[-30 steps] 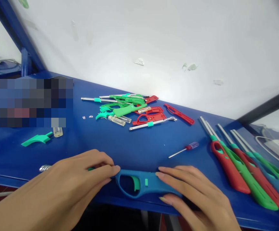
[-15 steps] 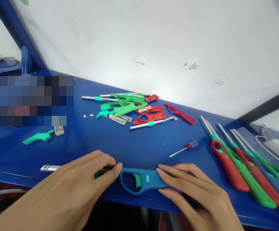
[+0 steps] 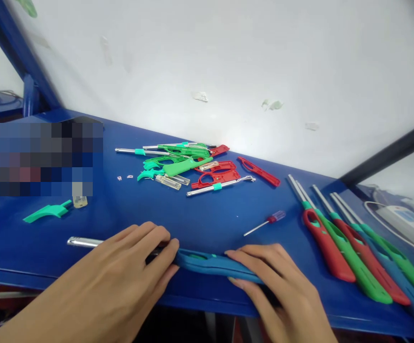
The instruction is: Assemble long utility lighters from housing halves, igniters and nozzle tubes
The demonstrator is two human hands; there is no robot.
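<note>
A blue long-necked gas lighter (image 3: 207, 264) is held between both hands near the table's front edge, its seam edge turned up toward me. My left hand (image 3: 135, 267) is closed around the neck end, and the silver metal tube (image 3: 85, 242) sticks out past it to the left. My right hand (image 3: 274, 281) grips the handle's right end between thumb and fingers. The palms hide parts of the lighter. Beyond my right hand lies a small screwdriver (image 3: 266, 223) with a red and purple handle.
Several finished-looking lighters, such as a red one (image 3: 326, 252), lie in a row at the right. Farther back is a pile of green shells (image 3: 187, 166), red shells (image 3: 217, 177), metal tubes and clear tanks (image 3: 168, 182). A green trigger piece (image 3: 47, 211) lies left. The wall (image 3: 228, 62) stands behind.
The blue lighter has been rolled so its flat side no longer faces up and its seam edge shows. Both hands still hold it. The view has shifted slightly.
</note>
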